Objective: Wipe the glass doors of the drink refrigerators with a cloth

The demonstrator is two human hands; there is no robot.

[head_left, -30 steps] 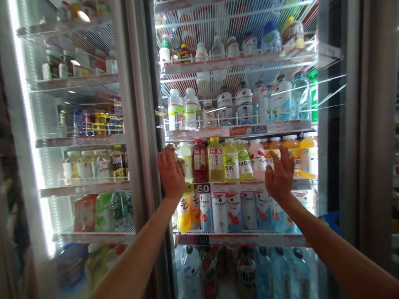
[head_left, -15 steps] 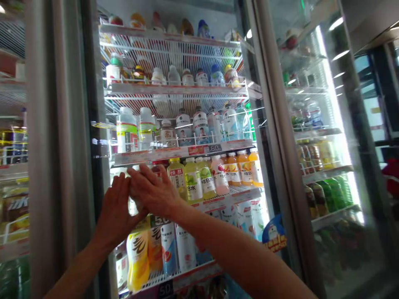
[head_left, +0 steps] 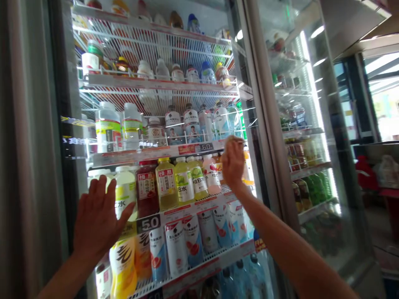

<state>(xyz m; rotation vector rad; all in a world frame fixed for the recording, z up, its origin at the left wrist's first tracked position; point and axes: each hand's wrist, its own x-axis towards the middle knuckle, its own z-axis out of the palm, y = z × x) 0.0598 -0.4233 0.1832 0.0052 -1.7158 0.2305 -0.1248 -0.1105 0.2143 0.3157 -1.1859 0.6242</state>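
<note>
One glass door stands before shelved bottles; the left hand faces it spread open, the right hand is too blurred to tell its grip. Handwork at the glass door appears under way, calling next for flat contact.

Door frame right of centre: grey. Left of centre: dark red bottle, red label; yellow bottle, yellow cap. Lower centre cans: white, blue patches, red fruit prints.
</note>
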